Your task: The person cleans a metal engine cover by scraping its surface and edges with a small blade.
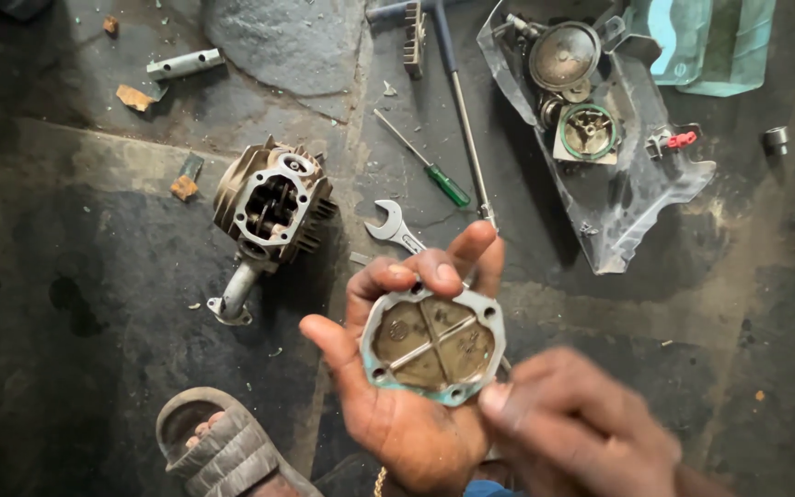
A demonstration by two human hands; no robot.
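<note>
- Head view: one clear plastic bag lies on the dark floor at upper right, holding a round metal cover, a square part with a green ring and some smaller bits too crowded to count.
- Left hand is clamped on one metal engine cover: thumb on its left edge, fingertips curled over its top edge.
- Cover has rounded corners with bolt holes, a greenish gasket around the rim and crossed ribs inside; its hollow face turns up to the camera, and it is about as wide as tall, tilted slightly clockwise.
- Right hand is blurred, one finger touching the cover's lower right edge; whether it grips I cannot tell.
- Counted on the floor: one finned cylinder head at left, one open-end spanner just above the fingers, one green-handled screwdriver, one long T-handle wrench, one short metal tube.
- One sandal sits at lower left.
</note>
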